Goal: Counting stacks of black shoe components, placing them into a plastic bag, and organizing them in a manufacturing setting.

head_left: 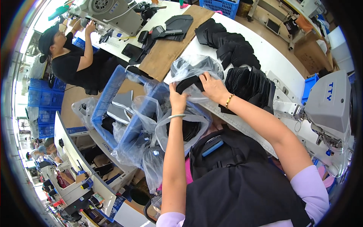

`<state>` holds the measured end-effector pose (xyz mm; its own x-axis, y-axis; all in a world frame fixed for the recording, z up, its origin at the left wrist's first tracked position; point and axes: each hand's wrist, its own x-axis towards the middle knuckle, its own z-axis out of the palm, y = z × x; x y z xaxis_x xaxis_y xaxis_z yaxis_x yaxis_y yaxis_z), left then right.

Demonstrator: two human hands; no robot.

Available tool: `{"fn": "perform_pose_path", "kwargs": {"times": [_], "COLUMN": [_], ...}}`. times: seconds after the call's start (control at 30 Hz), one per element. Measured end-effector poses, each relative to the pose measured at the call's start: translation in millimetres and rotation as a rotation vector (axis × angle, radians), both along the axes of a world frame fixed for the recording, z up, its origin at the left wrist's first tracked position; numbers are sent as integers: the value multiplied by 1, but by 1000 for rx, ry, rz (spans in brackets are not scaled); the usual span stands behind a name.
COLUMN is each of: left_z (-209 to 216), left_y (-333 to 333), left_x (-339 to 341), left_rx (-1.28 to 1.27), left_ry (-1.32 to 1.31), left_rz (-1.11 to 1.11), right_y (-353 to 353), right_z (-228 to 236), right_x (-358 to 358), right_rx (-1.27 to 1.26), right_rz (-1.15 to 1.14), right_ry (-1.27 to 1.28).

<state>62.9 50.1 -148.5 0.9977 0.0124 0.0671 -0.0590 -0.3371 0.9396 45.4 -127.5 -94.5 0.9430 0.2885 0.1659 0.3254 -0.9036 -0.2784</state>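
Observation:
Between my two hands is a small bundle of black fabric pieces point(187, 83), at the mouth of a clear plastic bag point(196, 64) on the white table. My left hand point(177, 99) grips its left end, thumb and fingers closed around it. The right hand point(214, 88) pinches its other end, fingers bent over the top. Beneath my hands, a second clear bag point(163, 130) hangs open with dark pieces inside. Just right of my right hand stands a dense stack of black cut pieces point(249, 89).
A row of black pieces point(227, 41) fans out farther back on the table. Left of me is a blue crate point(113, 89) with bags and grey pieces. A sewing machine point(328, 102) stands at the right. Beyond the crate, a person in black point(70, 60) works at another machine.

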Motion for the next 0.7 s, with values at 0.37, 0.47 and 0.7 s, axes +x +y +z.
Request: {"fn": "perform_pose_path", "kwargs": {"times": [0.37, 0.47, 0.7], "left_z": [23, 23, 34], "left_y": [-20, -9, -14], "left_x": [15, 19, 9], "left_rx": [175, 124, -23], "left_ry": [127, 94, 10], "left_rz": [-9, -17, 209], "right_y": [-56, -57, -68], "right_z": [6, 22, 15], "right_x": [36, 52, 63], "right_rx": [332, 326, 346], "right_rz": [254, 253, 263], "right_ry": [263, 434, 507]}}
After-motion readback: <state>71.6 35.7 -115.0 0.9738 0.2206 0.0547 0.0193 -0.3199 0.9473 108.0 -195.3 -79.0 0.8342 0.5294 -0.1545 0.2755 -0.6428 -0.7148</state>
